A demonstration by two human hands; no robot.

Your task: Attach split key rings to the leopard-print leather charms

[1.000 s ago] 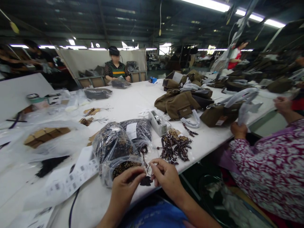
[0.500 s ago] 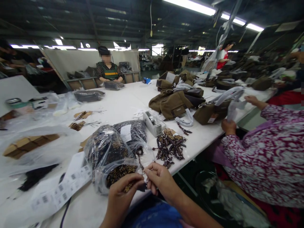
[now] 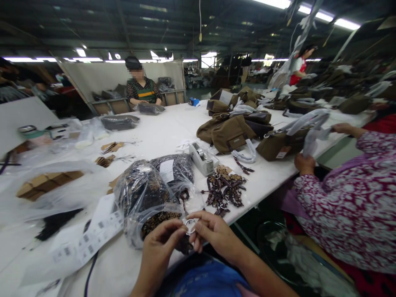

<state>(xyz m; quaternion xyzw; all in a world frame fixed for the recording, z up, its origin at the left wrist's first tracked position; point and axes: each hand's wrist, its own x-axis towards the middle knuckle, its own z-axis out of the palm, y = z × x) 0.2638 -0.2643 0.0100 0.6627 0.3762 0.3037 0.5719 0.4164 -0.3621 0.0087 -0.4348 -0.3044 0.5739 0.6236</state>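
A silvery metal ring (image 3: 189, 220) shows between my two hands at the table's near edge. My left hand (image 3: 161, 241) pinches at its left side with thumb and index finger. With its fingers bent, my right hand (image 3: 216, 233) grips the ring's right side. Below the fingers hangs a dark piece (image 3: 184, 246), partly hidden, which seems joined to the ring. Just beyond my hands lies a clear plastic bag (image 3: 139, 185) of leopard-print pieces. A loose pile of leopard-print and dark straps with rings (image 3: 224, 189) rests to the right of it.
A grey tape dispenser (image 3: 202, 159) stands behind the pile. Printed label sheets (image 3: 89, 239) lie at left, near brown card pieces (image 3: 49, 183) in plastic. Brown handbags (image 3: 233, 134) fill the right side, where a co-worker's hands (image 3: 305, 164) handle one. Another person sits across the table.
The ring has turned to face me and shows more fully between my fingers. My view has shifted slightly, so the table's contents appear a little further right.
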